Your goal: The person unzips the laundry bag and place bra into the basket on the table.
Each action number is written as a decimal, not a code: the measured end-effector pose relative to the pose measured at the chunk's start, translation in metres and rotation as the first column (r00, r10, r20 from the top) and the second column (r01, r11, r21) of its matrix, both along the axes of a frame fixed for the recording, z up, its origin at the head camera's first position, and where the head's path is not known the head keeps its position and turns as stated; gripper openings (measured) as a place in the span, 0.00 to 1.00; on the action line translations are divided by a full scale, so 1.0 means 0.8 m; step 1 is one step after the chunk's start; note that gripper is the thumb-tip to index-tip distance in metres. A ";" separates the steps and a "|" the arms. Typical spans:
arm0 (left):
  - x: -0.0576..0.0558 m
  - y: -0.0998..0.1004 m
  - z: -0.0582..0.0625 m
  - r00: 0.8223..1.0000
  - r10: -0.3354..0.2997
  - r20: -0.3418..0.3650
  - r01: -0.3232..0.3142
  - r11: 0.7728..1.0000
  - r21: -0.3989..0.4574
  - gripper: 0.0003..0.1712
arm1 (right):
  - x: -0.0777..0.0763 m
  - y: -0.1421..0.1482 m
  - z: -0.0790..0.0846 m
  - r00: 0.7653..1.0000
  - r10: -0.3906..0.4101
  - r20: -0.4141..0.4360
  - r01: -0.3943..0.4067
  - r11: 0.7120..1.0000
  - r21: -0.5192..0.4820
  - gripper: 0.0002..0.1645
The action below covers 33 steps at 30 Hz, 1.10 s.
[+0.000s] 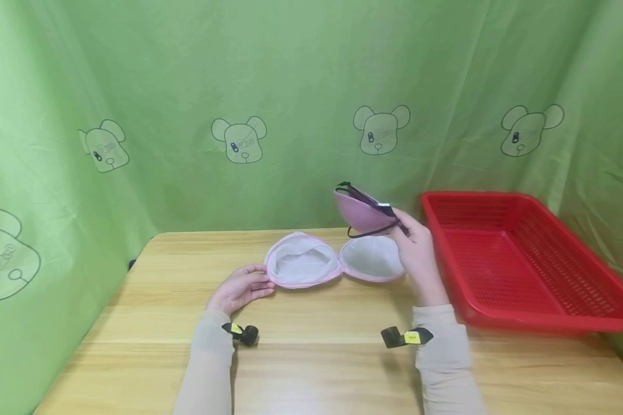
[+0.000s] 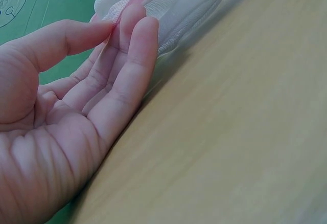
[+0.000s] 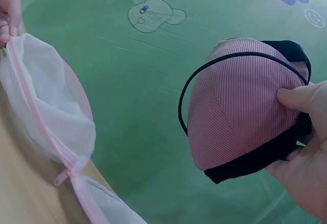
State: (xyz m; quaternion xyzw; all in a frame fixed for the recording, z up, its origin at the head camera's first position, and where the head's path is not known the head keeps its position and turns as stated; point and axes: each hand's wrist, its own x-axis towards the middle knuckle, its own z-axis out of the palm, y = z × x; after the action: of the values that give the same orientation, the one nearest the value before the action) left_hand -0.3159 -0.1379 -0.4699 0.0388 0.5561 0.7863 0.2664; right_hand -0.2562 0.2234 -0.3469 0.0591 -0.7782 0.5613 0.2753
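A folded pink bra [image 1: 364, 214] with black straps and band is held up in my right hand [image 1: 417, 246]. In the right wrist view the bra [image 3: 240, 101] shows fine stripes, and my thumb presses on its cup. Below it on the table lies a white mesh laundry bag [image 1: 303, 260] with pink zipper edging, unzipped and spread into two halves joined at the middle. My left hand [image 1: 243, 286] pinches the bag's left edge; the left wrist view shows thumb and fingertips on the pink trim [image 2: 122, 15]. A pink zipper pull [image 3: 62, 177] hangs near the join.
A red plastic basket [image 1: 514, 271] with slotted walls stands at the right of the wooden table [image 1: 311, 369]. Green curtain [image 1: 301, 69] with bear-head prints surrounds the table's back and sides.
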 end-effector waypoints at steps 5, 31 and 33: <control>0.002 0.001 0.000 1.000 0.000 -0.003 0.000 1.000 -0.002 0.13 | 0.004 0.013 0.005 0.999 -0.037 0.003 0.037 0.999 -0.014 0.18; 0.003 0.002 0.008 1.000 0.004 0.004 -0.004 1.000 -0.016 0.18 | 0.022 0.072 0.020 0.983 -0.182 0.020 0.183 0.982 -0.039 0.19; 0.002 0.001 0.005 1.000 0.009 0.004 -0.009 1.000 -0.020 0.19 | 0.023 0.076 0.020 0.982 -0.189 0.013 0.190 0.980 -0.053 0.18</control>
State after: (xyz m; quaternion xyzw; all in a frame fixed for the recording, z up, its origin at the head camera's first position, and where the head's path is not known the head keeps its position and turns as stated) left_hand -0.3142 -0.1371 -0.4661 0.0319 0.5636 0.7819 0.2643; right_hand -0.2377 0.2845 -0.3305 -0.0249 -0.7658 0.5537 0.3261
